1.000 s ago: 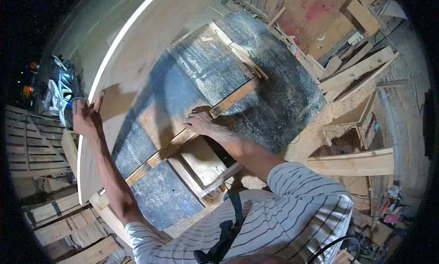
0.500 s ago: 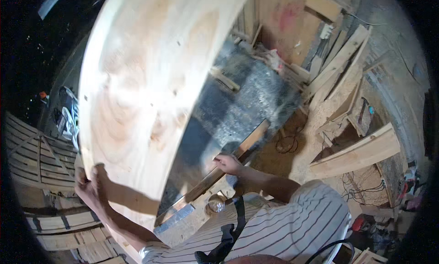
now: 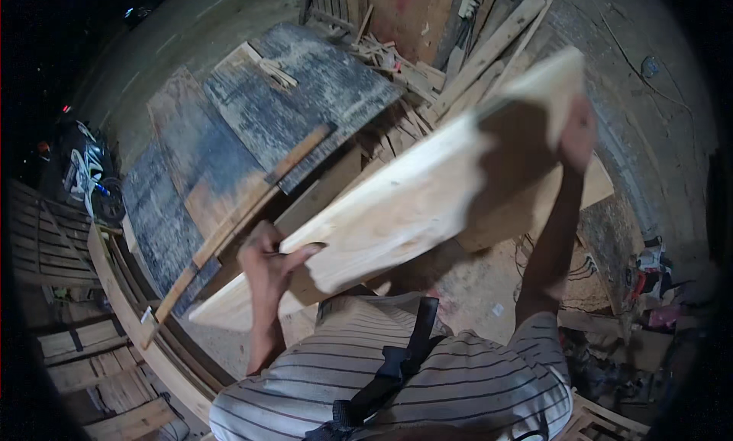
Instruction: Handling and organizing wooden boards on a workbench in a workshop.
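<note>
Worktable [image 3: 321,82] at ten o'clock; wooden plank [image 3: 397,219] now swung toward two, left hand [image 3: 267,264] and right hand [image 3: 578,135] clamped on, likely sharing weight.

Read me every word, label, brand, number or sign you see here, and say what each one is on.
No text can be read.
Wooden board in the left hand and right hand: grain and shadow, no readable lettering.
Small white patch by the long timber at left: too small to tell whether it bears print.
Motorcycle: any marking is too small and dark to read.
</note>
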Available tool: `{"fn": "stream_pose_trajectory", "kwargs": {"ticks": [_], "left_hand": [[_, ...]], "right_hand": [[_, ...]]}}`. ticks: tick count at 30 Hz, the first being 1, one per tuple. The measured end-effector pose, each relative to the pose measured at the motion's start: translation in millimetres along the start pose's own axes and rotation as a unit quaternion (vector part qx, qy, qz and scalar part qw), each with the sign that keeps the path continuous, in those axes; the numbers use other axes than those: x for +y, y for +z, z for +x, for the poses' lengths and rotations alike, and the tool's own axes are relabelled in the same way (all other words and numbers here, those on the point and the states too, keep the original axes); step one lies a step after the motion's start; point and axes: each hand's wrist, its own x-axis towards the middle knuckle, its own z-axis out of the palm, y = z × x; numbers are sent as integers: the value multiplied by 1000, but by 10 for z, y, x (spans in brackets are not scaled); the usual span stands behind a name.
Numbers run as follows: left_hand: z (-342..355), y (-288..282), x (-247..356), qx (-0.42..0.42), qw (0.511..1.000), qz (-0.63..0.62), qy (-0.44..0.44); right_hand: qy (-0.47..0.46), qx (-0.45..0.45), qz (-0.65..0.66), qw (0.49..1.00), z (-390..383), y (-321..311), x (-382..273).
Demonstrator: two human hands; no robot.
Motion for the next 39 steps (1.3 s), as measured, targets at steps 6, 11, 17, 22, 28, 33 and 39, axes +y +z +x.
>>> {"fn": "stream_pose_trajectory", "kwargs": {"ticks": [6,11,17,22,28,33,39], "left_hand": [[-451,1183,259,-182,981,-58,44],[-538,2589,117,-329,903,-246,124],[-883,3989,10,-404,873,-267,62],[-912,4693,-835,-344,923,-106,135],[-713,4206,-3535,-520,810,222,156],[-714,2868,-4657,-565,746,344,78],[-951,2940,-4396,-535,703,458,101]], "right_hand": [[63,121,72,988,-180,-2411,664],[-86,216,-402,886,-428,-3769,-13],[-85,169,-345,920,-919,-3174,-400],[-68,50,-424,902,-951,-2148,104],[9,-23,-492,870,-404,-1554,1683],[-17,-84,-534,841,-100,-1313,2952],[-10,-136,-501,855,-84,-946,3672]]}}
